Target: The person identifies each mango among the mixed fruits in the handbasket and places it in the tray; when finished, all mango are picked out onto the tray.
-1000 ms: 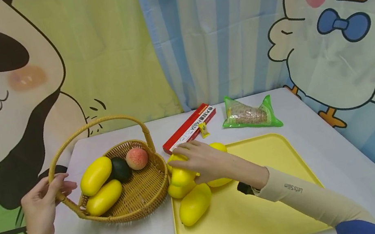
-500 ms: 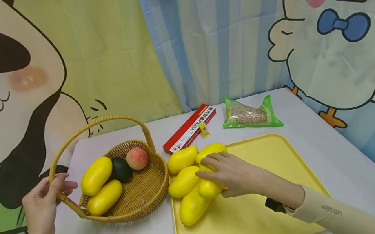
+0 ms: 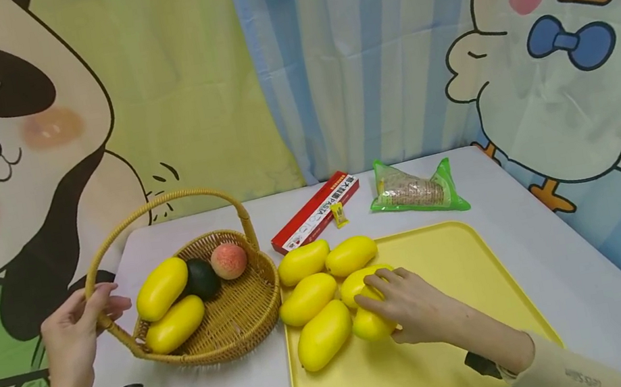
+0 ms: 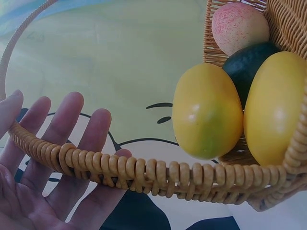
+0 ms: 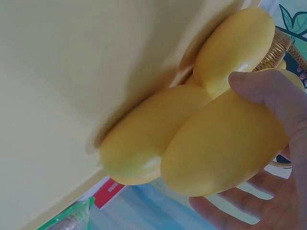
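Note:
My left hand (image 3: pixel 68 337) holds the handle of a wicker basket (image 3: pixel 240 325) at the left, the handle lying between thumb and fingers. In the basket are two yellow mangoes (image 3: pixel 163 289), a dark green avocado-like fruit (image 3: pixel 202 279) and a pink peach (image 3: pixel 229 261). On the right, my right hand (image 3: pixel 422 307) grips a yellow mango (image 3: pixel 372 325) above the yellow tray (image 3: pixel 433 371). In the right wrist view the thumb lies over this mango (image 5: pixel 225 143) and the fingers pass beneath it. Several other mangoes (image 3: pixel 325 335) lie together on the tray's left side.
Behind the tray lie a red and white pasta box (image 3: pixel 314 212), a small yellow packet (image 3: pixel 339 215) and a green-edged clear bag (image 3: pixel 414 188). The basket stands against the tray's left edge. A patterned curtain (image 3: pixel 194 89) closes off the back.
My right hand has moved right and toward the front with the mango, uncovering the other mangoes on the tray. My left hand stays on the basket handle.

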`<state>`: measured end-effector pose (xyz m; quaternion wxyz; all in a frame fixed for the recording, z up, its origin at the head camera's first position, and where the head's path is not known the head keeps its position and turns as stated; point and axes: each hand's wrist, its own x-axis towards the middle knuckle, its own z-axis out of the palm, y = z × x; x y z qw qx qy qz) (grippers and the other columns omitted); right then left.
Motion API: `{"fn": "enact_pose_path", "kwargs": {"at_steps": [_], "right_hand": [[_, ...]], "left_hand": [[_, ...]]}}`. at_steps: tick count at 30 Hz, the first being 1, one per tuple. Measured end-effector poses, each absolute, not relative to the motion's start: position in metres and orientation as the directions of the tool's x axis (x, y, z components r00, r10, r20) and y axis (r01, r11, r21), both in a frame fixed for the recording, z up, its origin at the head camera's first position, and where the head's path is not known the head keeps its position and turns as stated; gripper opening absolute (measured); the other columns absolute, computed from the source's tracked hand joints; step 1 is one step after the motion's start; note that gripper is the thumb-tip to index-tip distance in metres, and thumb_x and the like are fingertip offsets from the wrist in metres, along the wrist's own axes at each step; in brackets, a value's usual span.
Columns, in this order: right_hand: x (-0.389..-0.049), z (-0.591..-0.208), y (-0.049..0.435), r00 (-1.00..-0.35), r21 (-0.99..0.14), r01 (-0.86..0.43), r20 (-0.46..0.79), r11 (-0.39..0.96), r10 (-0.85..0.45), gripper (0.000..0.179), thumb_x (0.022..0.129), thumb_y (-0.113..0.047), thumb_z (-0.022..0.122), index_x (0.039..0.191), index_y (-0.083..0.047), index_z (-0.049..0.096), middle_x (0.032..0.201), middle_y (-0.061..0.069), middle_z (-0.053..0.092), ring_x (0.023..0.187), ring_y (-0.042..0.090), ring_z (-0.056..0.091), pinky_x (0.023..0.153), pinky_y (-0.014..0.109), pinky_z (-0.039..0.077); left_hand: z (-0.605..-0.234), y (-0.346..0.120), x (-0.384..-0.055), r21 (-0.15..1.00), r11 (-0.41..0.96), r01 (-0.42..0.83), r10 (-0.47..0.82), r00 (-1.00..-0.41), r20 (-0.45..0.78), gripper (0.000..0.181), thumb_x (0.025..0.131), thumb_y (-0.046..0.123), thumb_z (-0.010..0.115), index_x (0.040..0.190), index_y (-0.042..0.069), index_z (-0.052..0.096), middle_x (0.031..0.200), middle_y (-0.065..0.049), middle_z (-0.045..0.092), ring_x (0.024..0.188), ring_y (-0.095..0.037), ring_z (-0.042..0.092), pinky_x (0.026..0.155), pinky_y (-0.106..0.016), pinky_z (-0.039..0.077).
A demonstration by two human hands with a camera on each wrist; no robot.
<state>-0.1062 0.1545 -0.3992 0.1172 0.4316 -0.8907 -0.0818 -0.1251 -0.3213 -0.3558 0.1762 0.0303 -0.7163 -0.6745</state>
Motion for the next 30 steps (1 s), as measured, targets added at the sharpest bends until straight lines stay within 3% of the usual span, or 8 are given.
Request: {"fn": "enact_pose_path", "kwargs": {"at_steps": [13, 30], "right_hand": [[-0.102, -0.419, 0.155, -0.658, 0.24, -0.704, 0.135, 0.669, -0.741, 0.073, 0.062, -0.049, 0.086, 0.121, -0.019, 0.056, 0.107, 0.009, 0.053, 0.093, 0.028, 0.056, 0.071, 0.043, 0.056], [-0.101, -0.436, 0.15, -0.697, 0.238, -0.681, 0.077, 0.692, -0.713, 0.073, 0.067, -0.052, 0.083, 0.126, -0.019, 0.056, 0.111, 0.008, 0.051, 0.1, 0.027, 0.055, 0.073, 0.043, 0.055]], "left_hand": [[-0.356, -0.322, -0.125, 0.977, 0.096, 0.189, -0.279, -0.937, 0.209, 0.011, 0.093, 0.015, 0.063, 0.095, 0.009, 0.073, 0.069, 0.004, 0.072, 0.065, -0.006, 0.066, 0.064, -0.011, 0.054], [-0.354, -0.319, -0.124, 0.976, 0.096, 0.198, -0.285, -0.933, 0.217, 0.011, 0.093, 0.015, 0.064, 0.094, 0.009, 0.072, 0.069, 0.004, 0.072, 0.066, -0.005, 0.068, 0.064, -0.012, 0.054]]}}
